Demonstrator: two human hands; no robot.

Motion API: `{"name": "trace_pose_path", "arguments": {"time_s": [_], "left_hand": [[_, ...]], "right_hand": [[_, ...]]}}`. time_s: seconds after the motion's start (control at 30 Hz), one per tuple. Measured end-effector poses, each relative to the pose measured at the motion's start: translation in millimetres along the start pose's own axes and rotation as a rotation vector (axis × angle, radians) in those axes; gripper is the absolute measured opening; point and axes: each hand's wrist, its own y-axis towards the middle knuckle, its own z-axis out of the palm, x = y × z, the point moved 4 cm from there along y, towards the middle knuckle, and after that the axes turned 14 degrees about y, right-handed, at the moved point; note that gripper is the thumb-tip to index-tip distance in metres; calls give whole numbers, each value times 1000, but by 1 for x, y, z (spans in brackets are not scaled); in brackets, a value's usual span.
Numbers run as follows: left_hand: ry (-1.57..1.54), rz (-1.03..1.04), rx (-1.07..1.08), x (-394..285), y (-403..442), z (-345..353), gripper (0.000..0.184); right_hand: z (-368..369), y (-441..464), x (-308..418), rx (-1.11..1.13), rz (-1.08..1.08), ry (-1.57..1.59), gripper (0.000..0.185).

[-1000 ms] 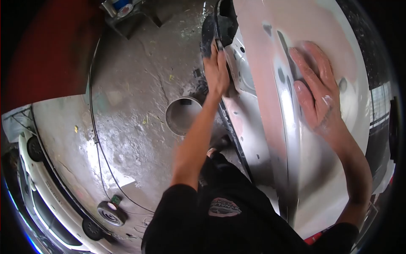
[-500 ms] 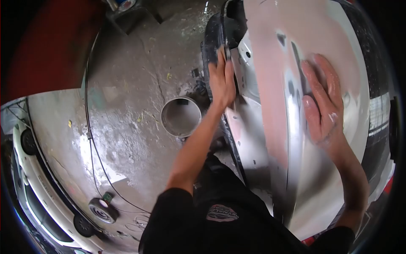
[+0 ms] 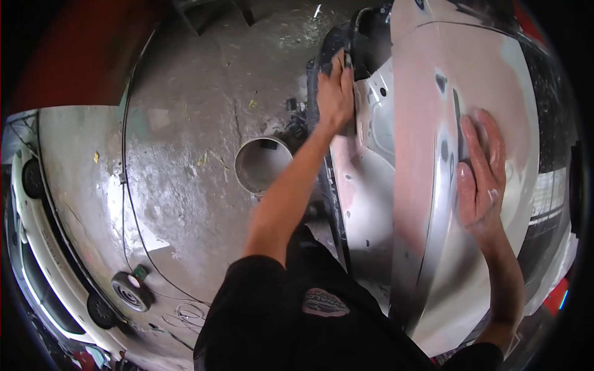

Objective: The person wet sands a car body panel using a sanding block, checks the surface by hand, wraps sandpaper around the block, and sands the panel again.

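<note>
My right hand [image 3: 484,167] lies on the car body panel [image 3: 470,68], which has pink and pale patches and looks partly sanded. Its fingers are stretched out and a little apart, with whitish residue on the skin. They rest beside a bare-metal ridge [image 3: 443,164] and a narrow dark slot [image 3: 457,117]. At the black trim edge [image 3: 328,52] left of the panel is my left hand [image 3: 336,96], fingers extended and somewhat spread against it. What lies under its fingertips is hidden. Between both hands shows the white inner door frame [image 3: 378,120].
A round bucket [image 3: 238,167] stands on the wet concrete floor [image 3: 185,185] near my left forearm. A cable [image 3: 125,142] runs along the floor, with a small wheel [image 3: 131,290] lower down. White car [image 3: 46,253] at far left; red panel [image 3: 80,55] above it.
The view has shifted, so the car sits further right and lower. My left hand has slid forward along the black trim. My right hand stays on nearly the same spot of the panel.
</note>
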Motion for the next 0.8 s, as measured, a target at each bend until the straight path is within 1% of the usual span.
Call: {"name": "trace_pose_path", "arguments": {"time_s": [0.03, 0.07, 0.13, 0.17, 0.23, 0.33, 0.37, 0.4, 0.43, 0.47, 0.53, 0.67, 0.7, 0.73, 0.8], "left_hand": [[-55, -9, -8, -19, -27, -18, 57], [-39, -73, 12, -30, -61, -25, 54], [-33, -3, -42, -35, -79, -25, 53], [-45, -11, -17, -31, -69, -18, 52], [-49, -12, 30, -22, -21, -22, 50], [-75, -61, 110, -13, 9, -15, 57], [-5, -59, 24, -14, -16, -14, 56], [-48, -104, 67, -32, -47, -32, 56], [-47, -96, 27, -33, -75, -29, 56], [-52, -80, -23, -31, -85, -21, 56], [-50, -71, 36, -30, -56, -21, 55], [18, -56, 122, -5, 12, -8, 54], [-15, -52, 107, -8, -2, -9, 53], [-44, -115, 81, -17, -32, -20, 53], [-55, -60, -8, -26, -83, -23, 55]], "right_hand": [[1, 0, 1, -2, -11, -1, 52], [0, -2, 2, 5, -18, -6, 51], [0, 2, -3, -1, -32, -10, 52], [-1, 2, -3, 9, -33, 3, 52], [3, 2, 0, 23, -26, 9, 53], [-5, 3, 4, 50, -16, -42, 53], [-4, 4, 4, 46, -18, -39, 53], [-1, 3, 2, 44, -12, -34, 53], [0, 1, 2, 35, -18, -16, 53], [1, 2, -1, 20, -32, -6, 53], [-1, 2, -4, 18, -41, -17, 54], [-1, 0, -2, 51, -10, -43, 57], [0, 1, -3, 52, 2, -40, 59], [1, 2, -1, 41, -5, -29, 57], [0, 2, -1, 32, -9, -14, 54]]}}
